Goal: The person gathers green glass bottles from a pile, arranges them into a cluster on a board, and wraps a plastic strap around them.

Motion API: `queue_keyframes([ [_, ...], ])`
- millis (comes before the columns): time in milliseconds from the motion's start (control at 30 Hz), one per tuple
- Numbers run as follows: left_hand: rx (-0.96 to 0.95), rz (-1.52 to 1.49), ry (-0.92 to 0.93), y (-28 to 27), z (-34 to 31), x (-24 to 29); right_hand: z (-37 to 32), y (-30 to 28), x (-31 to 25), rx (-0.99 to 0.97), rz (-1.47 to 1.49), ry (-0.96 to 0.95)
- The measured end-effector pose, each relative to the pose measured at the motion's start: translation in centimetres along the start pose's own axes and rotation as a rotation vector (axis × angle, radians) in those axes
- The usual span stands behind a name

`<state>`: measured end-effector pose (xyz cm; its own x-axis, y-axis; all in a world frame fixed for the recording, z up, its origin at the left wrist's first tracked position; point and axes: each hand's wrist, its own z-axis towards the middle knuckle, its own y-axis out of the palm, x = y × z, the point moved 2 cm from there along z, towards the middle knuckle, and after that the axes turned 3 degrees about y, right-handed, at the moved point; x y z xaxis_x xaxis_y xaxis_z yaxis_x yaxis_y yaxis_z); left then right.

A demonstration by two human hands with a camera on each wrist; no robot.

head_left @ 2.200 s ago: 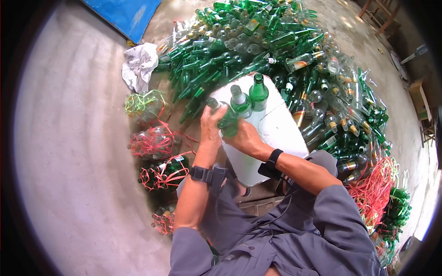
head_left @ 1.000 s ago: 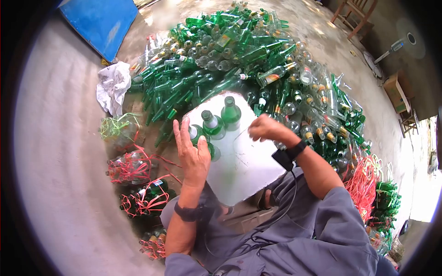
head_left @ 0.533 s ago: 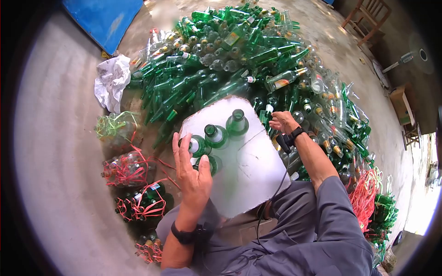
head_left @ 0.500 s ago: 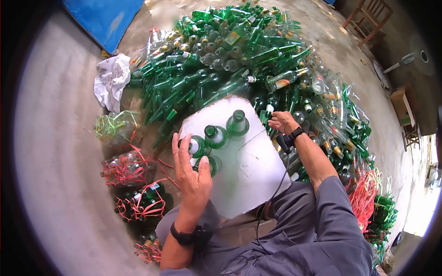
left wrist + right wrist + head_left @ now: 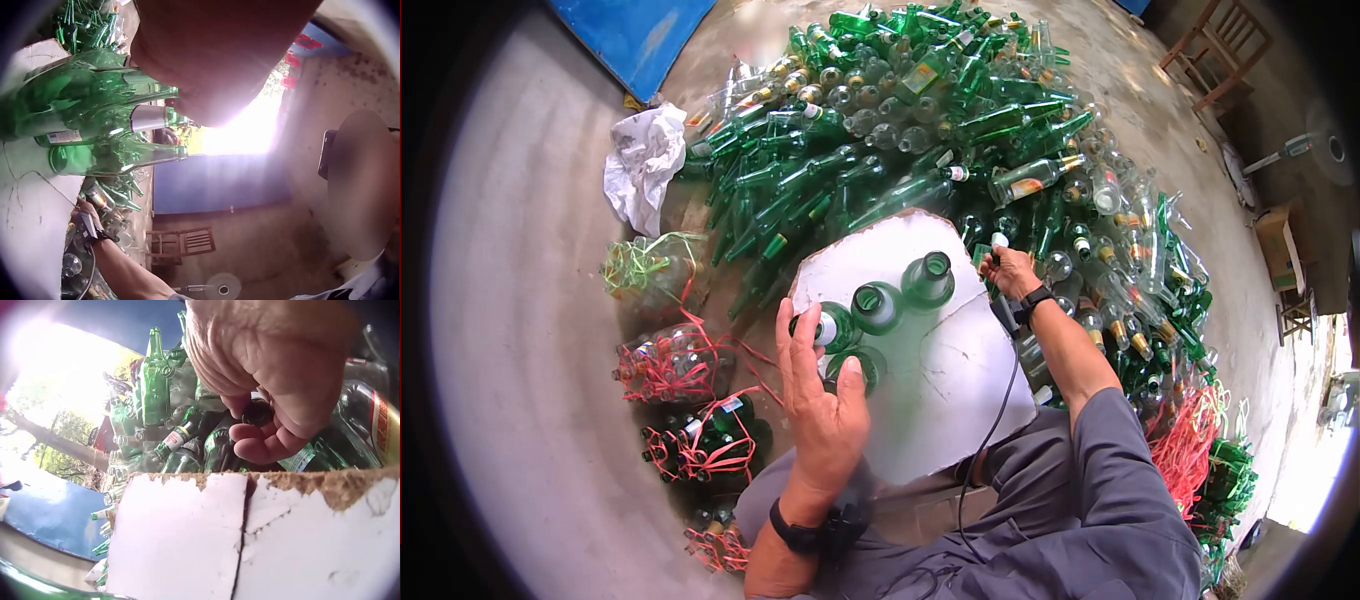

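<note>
While the left hand (image 5: 825, 420) lies beside 4 green bottles (image 5: 877, 310), its fingers are extended and grasp nothing; whether skin meets glass, cannot tell. All 4 stand upright on the white board (image 5: 960, 370), grouped toward its left side; at least 2 carry white neck labels. Right hand (image 5: 1012, 272): fingers curled round the dark mouth of 1 more bottle (image 5: 257, 414), at the pile (image 5: 800, 190), just beyond the board's right edge; that bottle's body mostly hidden. Board: cracked, rim chipped to a brown core. Pile: green and clear glass. To the left, bundles (image 5: 670, 365) tied with red strap, and a crumpled white sheet (image 5: 645, 165). Upper right: chair (image 5: 1220, 50), fan (image 5: 1295, 148).
</note>
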<state>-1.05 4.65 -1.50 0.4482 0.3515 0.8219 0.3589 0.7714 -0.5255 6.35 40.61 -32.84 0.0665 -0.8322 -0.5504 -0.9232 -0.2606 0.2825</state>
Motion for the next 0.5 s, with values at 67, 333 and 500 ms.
queue_keyframes([
  [67,0.005,-0.005,0.002,0.0,0.0,0.1,-1.5,0.3,-0.6,0.028,0.03,-0.007],
  [333,0.003,0.011,-0.004,0.1,0.1,0.4,-3.9,-0.5,-3.1,-0.011,0.02,-0.062],
  [500,0.006,0.015,0.006,0.2,0.1,0.5,-6.3,0.3,-3.6,-0.039,0.008,-0.048],
])
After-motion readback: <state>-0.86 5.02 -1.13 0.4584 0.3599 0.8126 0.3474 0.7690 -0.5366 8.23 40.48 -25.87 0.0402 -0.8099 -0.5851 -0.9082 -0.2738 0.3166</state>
